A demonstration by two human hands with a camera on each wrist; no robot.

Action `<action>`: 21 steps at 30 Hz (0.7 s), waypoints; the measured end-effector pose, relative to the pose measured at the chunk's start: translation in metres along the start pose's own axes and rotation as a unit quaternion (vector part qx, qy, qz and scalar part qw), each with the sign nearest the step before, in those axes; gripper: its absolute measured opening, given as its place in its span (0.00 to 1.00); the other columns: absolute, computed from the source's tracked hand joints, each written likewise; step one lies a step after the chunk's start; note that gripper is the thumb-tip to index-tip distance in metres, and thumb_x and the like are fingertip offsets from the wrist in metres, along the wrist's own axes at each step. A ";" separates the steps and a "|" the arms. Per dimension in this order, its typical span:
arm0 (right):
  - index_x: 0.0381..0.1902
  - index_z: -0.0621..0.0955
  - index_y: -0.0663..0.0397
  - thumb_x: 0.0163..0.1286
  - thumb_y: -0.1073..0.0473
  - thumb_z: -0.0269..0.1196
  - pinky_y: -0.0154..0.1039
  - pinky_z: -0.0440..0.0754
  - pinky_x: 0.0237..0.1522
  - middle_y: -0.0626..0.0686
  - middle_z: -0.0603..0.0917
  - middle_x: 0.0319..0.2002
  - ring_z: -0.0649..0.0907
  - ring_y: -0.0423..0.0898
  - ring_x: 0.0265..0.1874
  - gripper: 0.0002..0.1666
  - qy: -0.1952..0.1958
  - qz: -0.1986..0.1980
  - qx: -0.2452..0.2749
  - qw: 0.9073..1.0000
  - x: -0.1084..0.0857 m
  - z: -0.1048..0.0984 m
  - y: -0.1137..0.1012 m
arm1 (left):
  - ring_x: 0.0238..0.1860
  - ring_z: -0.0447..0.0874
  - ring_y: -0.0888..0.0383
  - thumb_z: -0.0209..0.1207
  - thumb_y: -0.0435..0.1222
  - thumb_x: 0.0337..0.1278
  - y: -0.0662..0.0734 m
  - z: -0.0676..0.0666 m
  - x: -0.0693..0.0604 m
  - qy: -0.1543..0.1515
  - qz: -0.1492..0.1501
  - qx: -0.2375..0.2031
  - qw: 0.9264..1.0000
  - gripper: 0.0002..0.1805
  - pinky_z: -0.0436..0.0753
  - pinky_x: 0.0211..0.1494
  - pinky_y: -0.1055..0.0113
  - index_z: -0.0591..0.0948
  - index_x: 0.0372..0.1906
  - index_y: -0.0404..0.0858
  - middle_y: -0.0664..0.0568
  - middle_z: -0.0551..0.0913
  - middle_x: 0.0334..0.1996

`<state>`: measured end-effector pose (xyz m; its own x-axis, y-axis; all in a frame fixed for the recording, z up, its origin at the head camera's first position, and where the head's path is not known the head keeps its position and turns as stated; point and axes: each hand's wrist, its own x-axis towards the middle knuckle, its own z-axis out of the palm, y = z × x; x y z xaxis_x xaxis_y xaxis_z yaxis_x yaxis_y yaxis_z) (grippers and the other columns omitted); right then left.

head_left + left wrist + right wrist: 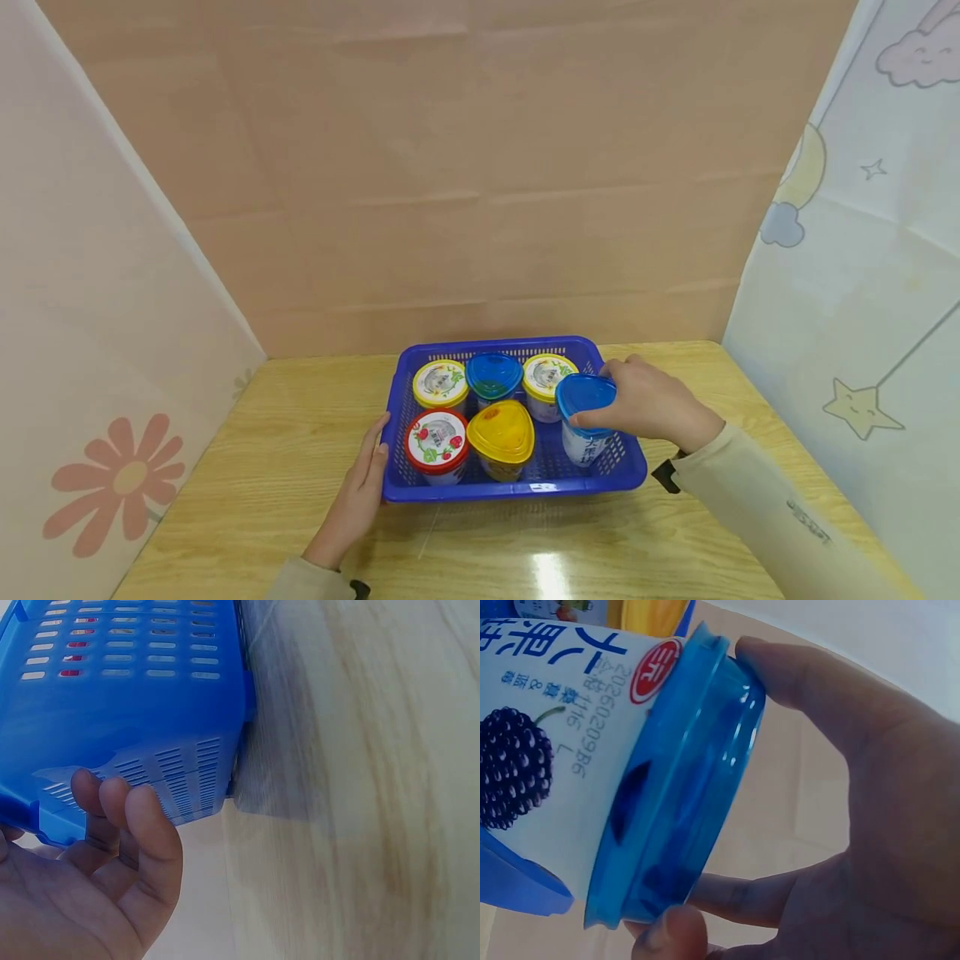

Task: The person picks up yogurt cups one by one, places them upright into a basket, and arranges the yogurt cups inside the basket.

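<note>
My right hand (652,404) grips a yogurt cup with a blue lid (587,400) by that lid, at the right end of a blue plastic basket (517,492). In the right wrist view, thumb and fingers span the lid of the white yogurt cup (562,727), which has a blackberry printed on its side. The left hand (360,492) holds the basket's left end. In the left wrist view, its fingers (154,817) bend against the slotted basket wall (112,705). The thumb is mostly out of that view.
Several other cups stand in the basket: a red-lidded one (437,442), a yellow triangular-lidded one (502,433), a blue-lidded one (493,375), and two with yellow-rimmed lids (440,382). The basket rests on a wooden table (300,450), with a plain backdrop (480,208) behind.
</note>
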<state>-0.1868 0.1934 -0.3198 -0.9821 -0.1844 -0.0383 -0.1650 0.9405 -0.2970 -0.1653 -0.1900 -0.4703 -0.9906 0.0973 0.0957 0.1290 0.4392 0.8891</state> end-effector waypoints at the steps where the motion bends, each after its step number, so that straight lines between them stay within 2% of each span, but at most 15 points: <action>1: 0.61 0.76 0.69 0.48 0.24 0.71 0.52 0.82 0.39 0.64 0.79 0.49 0.78 0.53 0.41 0.59 -0.005 0.000 -0.002 1.000 0.002 0.001 0.000 | 0.75 0.58 0.37 0.33 0.51 0.82 0.000 0.000 0.000 0.000 0.000 0.000 1.000 0.27 0.59 0.70 0.31 0.52 0.79 0.57 0.41 0.55 0.78; 6: 0.61 0.76 0.67 0.48 0.24 0.71 0.50 0.82 0.37 0.61 0.80 0.47 0.77 0.53 0.41 0.59 -0.026 0.008 -0.015 1.000 0.011 0.003 -0.001 | 0.75 0.57 0.37 0.34 0.49 0.82 -0.001 0.000 -0.001 0.006 0.008 0.004 1.000 0.27 0.58 0.70 0.31 0.53 0.79 0.55 0.41 0.56 0.78; 12: 0.60 0.75 0.67 0.47 0.26 0.72 0.50 0.81 0.35 0.61 0.79 0.45 0.78 0.52 0.37 0.58 -0.048 0.007 -0.025 0.999 0.017 0.006 -0.004 | 0.77 0.51 0.38 0.33 0.50 0.82 0.000 0.000 0.000 0.002 0.012 -0.001 1.000 0.27 0.54 0.72 0.32 0.52 0.80 0.55 0.43 0.53 0.79; 21: 0.58 0.76 0.65 0.45 0.25 0.73 0.52 0.83 0.40 0.57 0.82 0.45 0.80 0.52 0.39 0.57 -0.069 0.010 -0.031 0.997 0.029 0.015 -0.005 | 0.77 0.51 0.38 0.33 0.51 0.82 0.002 -0.001 -0.001 -0.001 0.006 0.000 1.000 0.28 0.54 0.72 0.32 0.51 0.80 0.55 0.43 0.52 0.79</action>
<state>-0.2128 0.1789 -0.3340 -0.9640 -0.1983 -0.1769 -0.1541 0.9595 -0.2357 -0.1646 -0.1903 -0.4683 -0.9889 0.1048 0.1051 0.1408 0.4379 0.8879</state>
